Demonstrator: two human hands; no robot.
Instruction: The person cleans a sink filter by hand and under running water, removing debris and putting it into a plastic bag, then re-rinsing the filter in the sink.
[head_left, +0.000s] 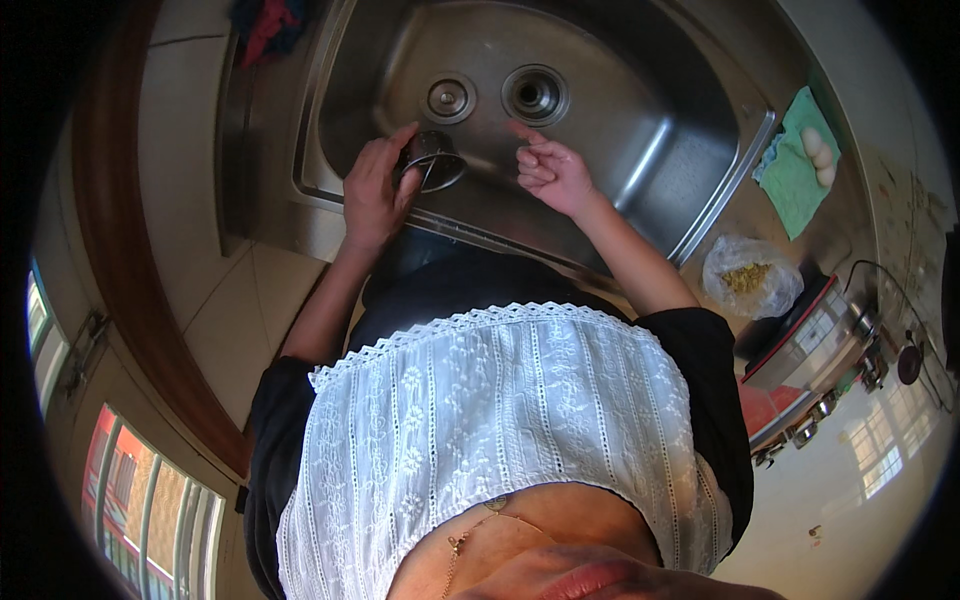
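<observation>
My left hand grips a small dark metal cup, which looks like a drain strainer basket. It is tilted over the near left part of the stainless steel sink, and a thin bar crosses its mouth. My right hand hovers over the basin with nothing visible in it. Its index finger points out while the other fingers curl. Beyond the hands, an uncovered drain hole lies in the sink floor. To its left is a round metal drain cover with a centre knob.
Right of the sink, several eggs rest on a green cloth. Nearer me sits a clear plastic bag of yellowish bits, beside a dark-topped appliance. Red and dark cloth lies at the far left.
</observation>
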